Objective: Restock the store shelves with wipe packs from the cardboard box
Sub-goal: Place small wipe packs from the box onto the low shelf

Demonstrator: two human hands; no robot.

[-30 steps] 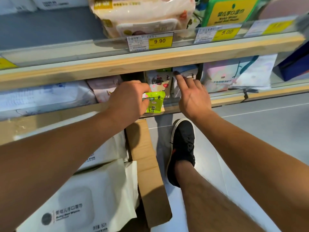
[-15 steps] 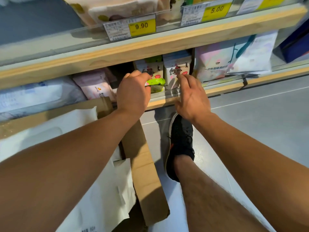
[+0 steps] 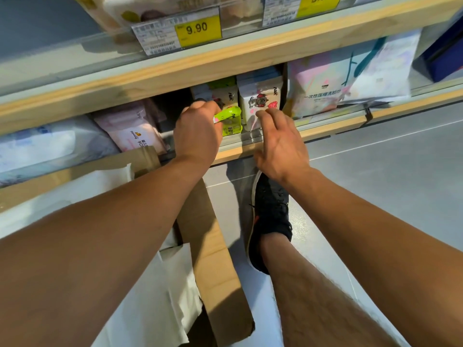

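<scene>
My left hand (image 3: 196,132) grips a small green wipe pack (image 3: 231,121) at the front of the lower shelf (image 3: 333,125), just in front of a row of small white packs. My right hand (image 3: 281,144) reaches beside it, fingertips touching a white pack with a cartoon print (image 3: 260,102) that stands upright on the shelf. The cardboard box (image 3: 213,259) sits on the floor below my arms, with large white wipe packs (image 3: 155,296) inside it.
A pink wipe pack (image 3: 132,132) and pale blue packs (image 3: 50,144) lie on the shelf's left. Larger pastel packages (image 3: 350,76) stand at the right. The upper shelf carries yellow price tags (image 3: 198,30). My shoe (image 3: 271,219) is on the grey floor beside the box.
My left hand carried the green pack up onto the shelf edge, against the row of small packs. My right hand stayed at the white cartoon pack. The camera moved closer to the shelf.
</scene>
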